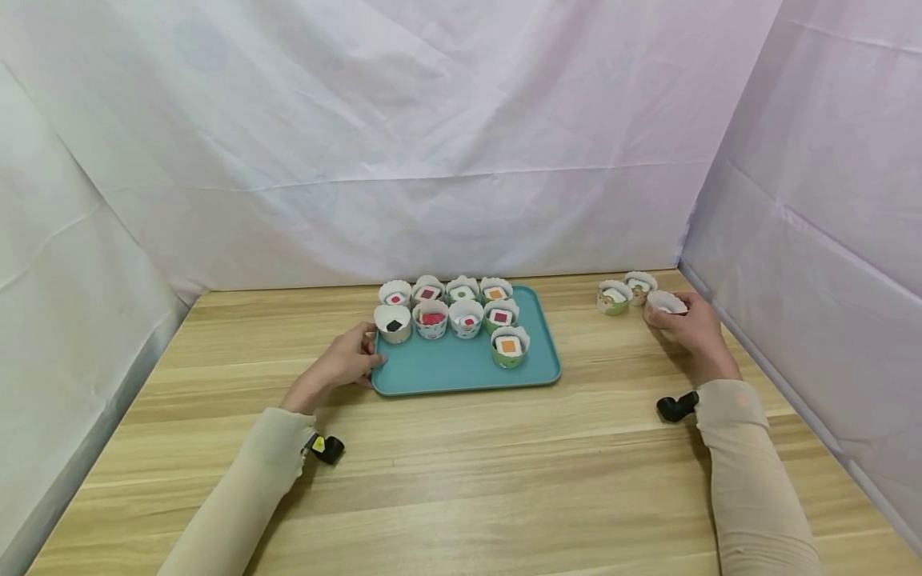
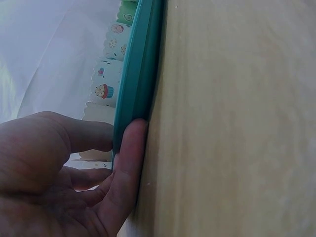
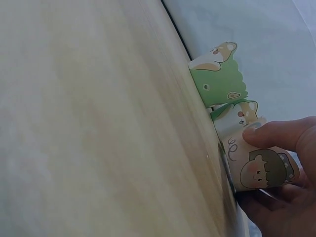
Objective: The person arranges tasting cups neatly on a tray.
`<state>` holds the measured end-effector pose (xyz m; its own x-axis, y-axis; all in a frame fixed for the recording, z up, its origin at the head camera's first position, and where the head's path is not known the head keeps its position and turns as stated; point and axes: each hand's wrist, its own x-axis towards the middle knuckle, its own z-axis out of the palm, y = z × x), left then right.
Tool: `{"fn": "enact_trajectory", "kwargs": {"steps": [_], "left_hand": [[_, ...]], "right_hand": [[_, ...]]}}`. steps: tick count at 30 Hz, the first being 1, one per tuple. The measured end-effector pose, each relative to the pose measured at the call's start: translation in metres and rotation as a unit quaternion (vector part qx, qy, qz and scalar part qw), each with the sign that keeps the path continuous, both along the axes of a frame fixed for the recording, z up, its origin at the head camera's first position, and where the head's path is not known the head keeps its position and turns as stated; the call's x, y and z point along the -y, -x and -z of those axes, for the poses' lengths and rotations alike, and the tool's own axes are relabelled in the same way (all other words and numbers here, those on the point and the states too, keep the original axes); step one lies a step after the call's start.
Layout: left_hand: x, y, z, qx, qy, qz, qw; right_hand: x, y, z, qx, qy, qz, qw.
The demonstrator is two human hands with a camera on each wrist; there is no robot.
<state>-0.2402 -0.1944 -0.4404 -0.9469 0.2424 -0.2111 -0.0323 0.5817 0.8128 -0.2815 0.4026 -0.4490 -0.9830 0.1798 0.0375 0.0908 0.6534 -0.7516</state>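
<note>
My left hand [image 1: 347, 358] grips the left edge of a teal tray [image 1: 432, 370], thumb over the rim and a finger underneath, as the left wrist view shows. On the tray stand several scalloped paper baking cups [image 1: 431, 330] with small pieces inside; a green one [image 1: 509, 360] stands nearest the front. Over at the right, my right hand [image 1: 700, 334] holds a pinkish paper cup [image 3: 242, 165] with a cartoon girl printed on it, thumb on one side and fingers on the other. Two green animal-print cups [image 1: 614, 301] stand close beside it. The held cup's contents are hardly visible.
Everything stands on a wood-grain table [image 1: 461, 480]. White cloth [image 1: 432, 160] hangs behind it and along both sides. The two cups near my right hand are by the table's back right corner. A small black device [image 1: 330, 450] is on each wrist.
</note>
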Motion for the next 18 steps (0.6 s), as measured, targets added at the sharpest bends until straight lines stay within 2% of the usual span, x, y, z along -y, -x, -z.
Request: {"fn": "enact_trajectory", "kwargs": {"steps": [13, 18], "left_hand": [[0.001, 0.0, 0.002, 0.002, -0.005, 0.0, 1.0], [0.001, 0.001, 0.002, 0.001, -0.006, 0.002, 1.0]], "right_hand": [[0.004, -0.001, -0.01, 0.02, -0.001, 0.015, 0.9997], [0.007, -0.003, -0.016, 0.027, 0.008, 0.009, 0.9996]]}}
